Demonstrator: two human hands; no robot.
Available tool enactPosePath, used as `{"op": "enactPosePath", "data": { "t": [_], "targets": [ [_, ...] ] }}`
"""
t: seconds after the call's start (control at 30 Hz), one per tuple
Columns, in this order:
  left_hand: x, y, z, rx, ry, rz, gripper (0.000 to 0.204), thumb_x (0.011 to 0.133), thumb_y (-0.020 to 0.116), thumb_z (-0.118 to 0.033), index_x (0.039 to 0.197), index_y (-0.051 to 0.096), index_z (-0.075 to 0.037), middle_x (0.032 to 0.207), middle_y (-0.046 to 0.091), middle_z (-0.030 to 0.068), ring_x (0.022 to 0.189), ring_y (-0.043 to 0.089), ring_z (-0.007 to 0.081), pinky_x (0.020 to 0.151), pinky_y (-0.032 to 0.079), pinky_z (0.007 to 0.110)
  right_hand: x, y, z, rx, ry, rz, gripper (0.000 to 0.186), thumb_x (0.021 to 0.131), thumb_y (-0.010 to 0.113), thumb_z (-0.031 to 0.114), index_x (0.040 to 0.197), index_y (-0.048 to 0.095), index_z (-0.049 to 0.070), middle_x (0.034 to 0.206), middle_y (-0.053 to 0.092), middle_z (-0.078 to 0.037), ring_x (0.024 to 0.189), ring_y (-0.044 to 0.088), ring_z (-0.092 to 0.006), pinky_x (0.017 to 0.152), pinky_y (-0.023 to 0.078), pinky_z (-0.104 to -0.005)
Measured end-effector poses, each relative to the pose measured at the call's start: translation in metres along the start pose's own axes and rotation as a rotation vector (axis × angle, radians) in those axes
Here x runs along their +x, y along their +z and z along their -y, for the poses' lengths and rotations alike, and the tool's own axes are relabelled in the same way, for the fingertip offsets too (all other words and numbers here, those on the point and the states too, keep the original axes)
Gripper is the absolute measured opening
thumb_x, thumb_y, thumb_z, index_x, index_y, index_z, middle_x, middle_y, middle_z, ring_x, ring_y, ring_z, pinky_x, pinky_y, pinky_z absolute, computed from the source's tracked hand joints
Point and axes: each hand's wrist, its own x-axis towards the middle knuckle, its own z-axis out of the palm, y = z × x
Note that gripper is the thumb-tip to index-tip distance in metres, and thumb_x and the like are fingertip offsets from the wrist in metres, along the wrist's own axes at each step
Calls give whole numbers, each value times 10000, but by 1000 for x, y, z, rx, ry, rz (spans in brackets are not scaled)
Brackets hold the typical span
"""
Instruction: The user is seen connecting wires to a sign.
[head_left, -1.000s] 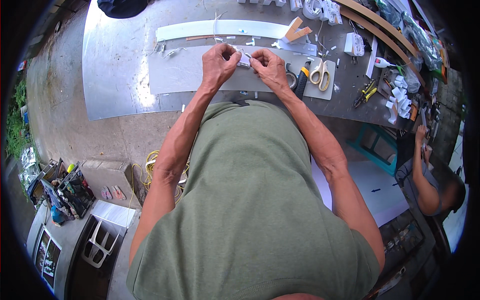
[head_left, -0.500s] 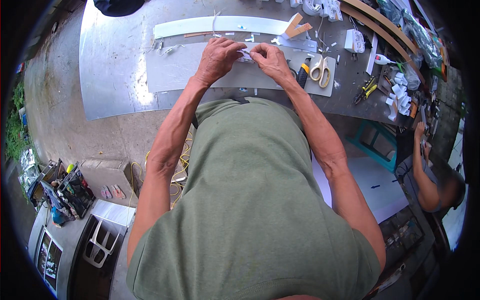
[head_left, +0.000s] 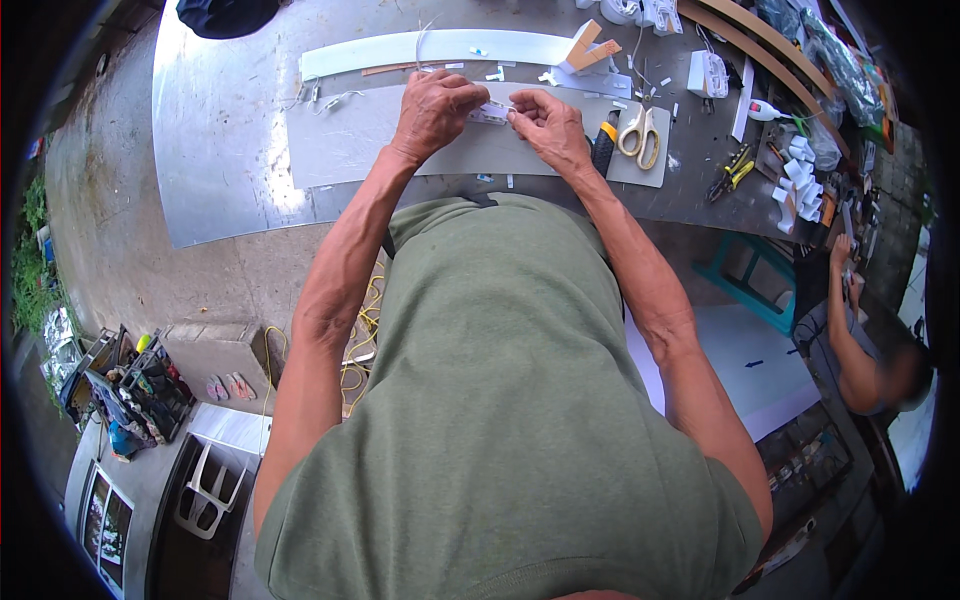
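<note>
I see the left hand [head_left: 432, 112] and right hand [head_left: 548, 128] pinching a small white piece [head_left: 491, 114] between them, held just above the grey sheet [head_left: 350, 135] on the bench [head_left: 215, 150], scissors [head_left: 640, 135] near the right.

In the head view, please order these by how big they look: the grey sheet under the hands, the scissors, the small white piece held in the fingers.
1. grey sheet
2. scissors
3. small white piece, held by both hands
</note>
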Motion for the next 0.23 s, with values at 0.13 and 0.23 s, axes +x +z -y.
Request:
{"op": "enactPosePath", "data": {
  "t": [0.13, 0.23],
  "targets": [
    [2, -4, -2, 18, -36, 77, 110, 846, 730, -157, 943, 764, -197, 887, 712, -40, 879, 643, 182, 796, 423, 360, -5, 3, 4, -291, -186, -41, 226, 875, 743, 144, 1062, 717, 19, 958, 744, -85, 786, 720, -157, 715, 588, -274],
    [4, -6, -2, 20, -46, 142, 123, 860, 720, -149, 954, 773, -209, 918, 711, -49, 906, 631, 182, 830, 416, 371, -4, 5, 3, -313, -189, -42, 232, 881, 738, 155, 1087, 732, 47, 1004, 751, -92, 809, 729, -202, 776, 591, -281]
  ]
}}
